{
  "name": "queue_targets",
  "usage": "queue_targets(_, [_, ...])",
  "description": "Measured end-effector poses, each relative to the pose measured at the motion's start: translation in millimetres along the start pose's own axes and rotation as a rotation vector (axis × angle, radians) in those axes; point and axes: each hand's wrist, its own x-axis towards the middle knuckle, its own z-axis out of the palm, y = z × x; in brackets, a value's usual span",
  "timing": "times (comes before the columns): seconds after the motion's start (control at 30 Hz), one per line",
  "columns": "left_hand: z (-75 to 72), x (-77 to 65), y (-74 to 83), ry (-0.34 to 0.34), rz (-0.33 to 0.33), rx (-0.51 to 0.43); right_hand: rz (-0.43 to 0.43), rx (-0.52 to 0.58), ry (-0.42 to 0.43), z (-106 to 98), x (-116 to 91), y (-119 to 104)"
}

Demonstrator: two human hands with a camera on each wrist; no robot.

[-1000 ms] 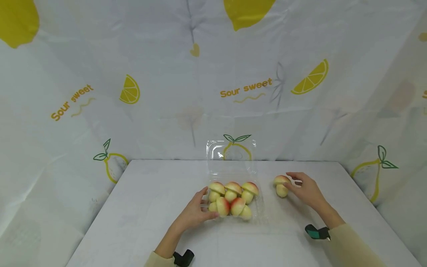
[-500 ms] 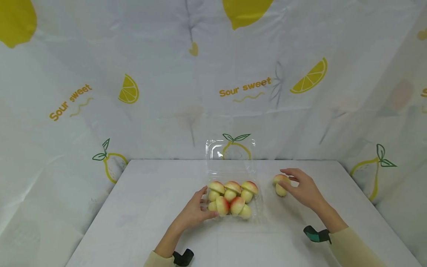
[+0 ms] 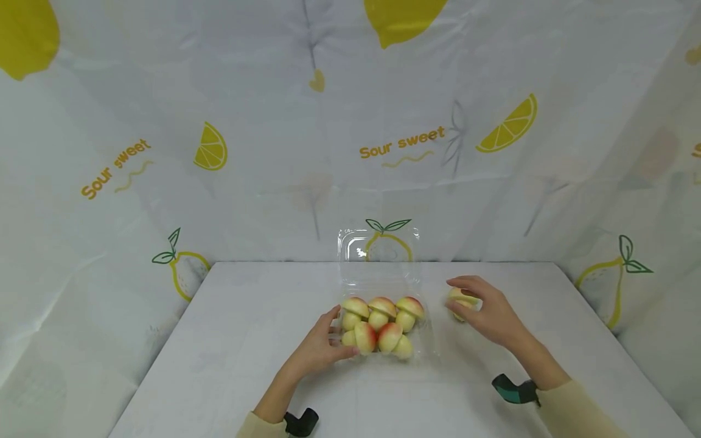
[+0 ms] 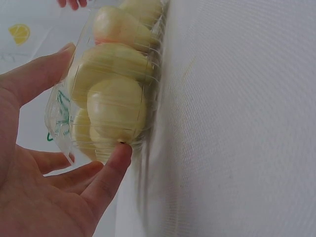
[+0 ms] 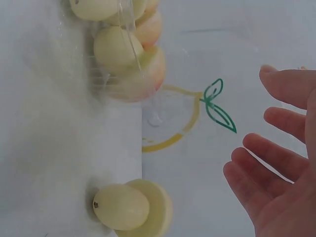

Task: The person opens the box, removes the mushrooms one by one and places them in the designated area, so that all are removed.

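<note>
A clear plastic clamshell box (image 3: 427,340) lies on the table with its lid (image 3: 350,274) raised at the back. Inside it, several yellow, red-tinged toy mushrooms (image 3: 381,308) fill two rows, and the front right part holds none. My left hand (image 3: 319,350) holds the left end of the box, its thumb at the front and the fingers along the side (image 4: 111,175). One loose toy mushroom (image 5: 121,206) sits on the table to the right of the box. Over it hovers my right hand (image 3: 490,310), fingers parted and apart from the mushroom in the right wrist view.
The white table (image 3: 241,328) ends at a hanging sheet (image 3: 285,201) printed with lemons. The raised lid stands close to that sheet. Each wrist wears a black device, such as the one (image 3: 515,389) on the right.
My right hand has shifted left, over the loose toy mushroom, covering more of it. The left hand and the box have stayed where they were.
</note>
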Motion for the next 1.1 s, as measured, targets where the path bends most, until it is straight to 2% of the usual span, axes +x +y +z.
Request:
queue_targets(0.2, [0.2, 1.3, -0.2, -0.002, 0.004, -0.007, -0.036, 0.005, -0.023, 5, -1, -11])
queue_targets(0.6, [0.0, 1.2, -0.3, -0.003, -0.001, -0.004, -0.124, 0.055, -0.045, 18, -2, -18])
queue_targets(0.77, [0.3, 0.8, -0.1, -0.004, -0.007, -0.004, -0.143, 0.087, -0.08, 22, -3, -22])
queue_targets(1.0, [0.2, -0.3, -0.2, -0.002, -0.005, 0.023, -0.216, 0.144, -0.12, 28, -2, -26])
queue_targets(1.1, [0.2, -0.5, -0.7, -0.004, -0.003, 0.023, -0.216, 0.152, -0.147, 31, -2, -27])
